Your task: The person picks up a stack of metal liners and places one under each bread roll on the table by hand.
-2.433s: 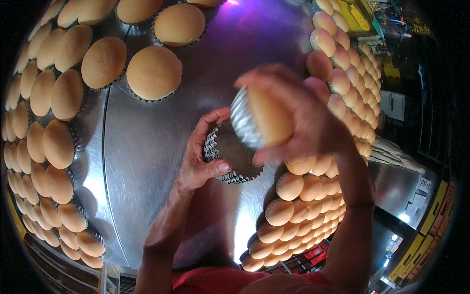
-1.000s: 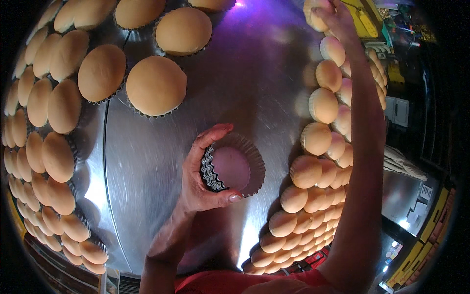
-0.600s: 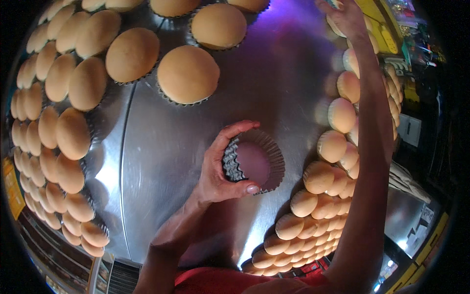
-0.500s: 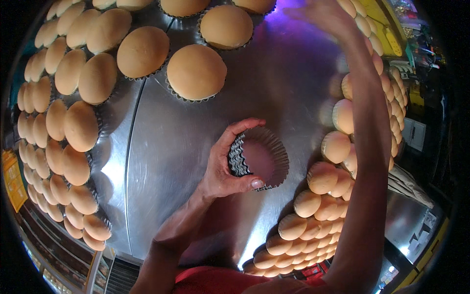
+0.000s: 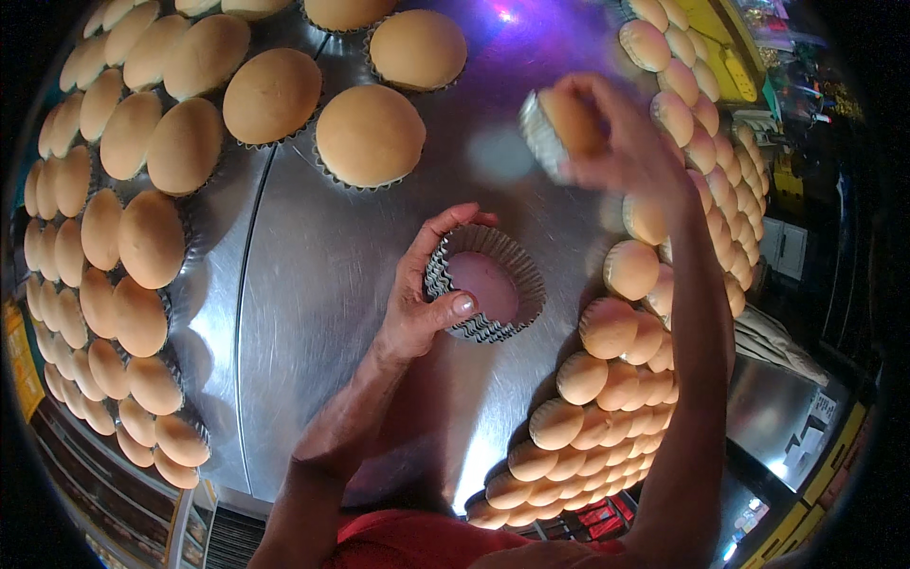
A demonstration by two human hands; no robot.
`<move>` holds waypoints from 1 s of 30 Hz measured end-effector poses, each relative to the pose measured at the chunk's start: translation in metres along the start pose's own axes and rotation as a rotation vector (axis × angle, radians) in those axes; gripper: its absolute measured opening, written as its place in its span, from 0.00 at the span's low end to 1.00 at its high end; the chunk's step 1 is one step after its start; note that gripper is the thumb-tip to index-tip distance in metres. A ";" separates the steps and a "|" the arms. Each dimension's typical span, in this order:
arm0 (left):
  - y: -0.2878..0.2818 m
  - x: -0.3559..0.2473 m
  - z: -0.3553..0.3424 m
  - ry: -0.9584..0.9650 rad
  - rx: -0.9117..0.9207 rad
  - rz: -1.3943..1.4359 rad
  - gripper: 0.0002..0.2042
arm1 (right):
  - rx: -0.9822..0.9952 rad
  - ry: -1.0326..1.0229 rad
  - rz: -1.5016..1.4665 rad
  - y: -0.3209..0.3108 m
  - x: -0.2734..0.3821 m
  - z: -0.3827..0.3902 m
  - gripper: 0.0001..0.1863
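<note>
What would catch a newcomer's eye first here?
Rows of golden buns crowd the left and right sides of a shiny metal table. At centre, the left hand grips an empty fluted tin, while the right hand holds a bun in its tin aloft, upper right.

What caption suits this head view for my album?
Left hand steadies an empty fluted tin while right hand lifts a bun in its tin.
</note>
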State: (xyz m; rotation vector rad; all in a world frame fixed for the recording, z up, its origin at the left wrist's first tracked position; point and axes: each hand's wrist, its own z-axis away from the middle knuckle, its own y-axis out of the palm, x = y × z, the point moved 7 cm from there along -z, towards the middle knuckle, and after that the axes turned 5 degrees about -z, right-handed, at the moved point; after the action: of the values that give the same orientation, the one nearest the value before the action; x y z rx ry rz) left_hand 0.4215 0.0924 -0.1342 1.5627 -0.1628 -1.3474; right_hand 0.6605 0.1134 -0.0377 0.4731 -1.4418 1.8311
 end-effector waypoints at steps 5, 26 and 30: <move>0.005 0.002 0.005 -0.010 0.028 -0.016 0.53 | 0.299 -0.252 -0.094 0.077 0.090 0.068 0.46; 0.005 -0.003 0.005 0.012 0.085 -0.145 0.46 | -0.378 0.338 0.899 -0.106 -0.119 -0.030 0.48; -0.001 0.000 0.005 -0.049 0.070 -0.160 0.48 | -0.443 -0.146 0.565 -0.057 -0.038 -0.039 0.47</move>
State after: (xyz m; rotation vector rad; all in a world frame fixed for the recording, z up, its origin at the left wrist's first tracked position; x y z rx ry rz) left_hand 0.4174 0.0899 -0.1339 1.6300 -0.1189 -1.5195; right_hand 0.7335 0.1431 -0.0380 -0.0371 -2.1761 1.8243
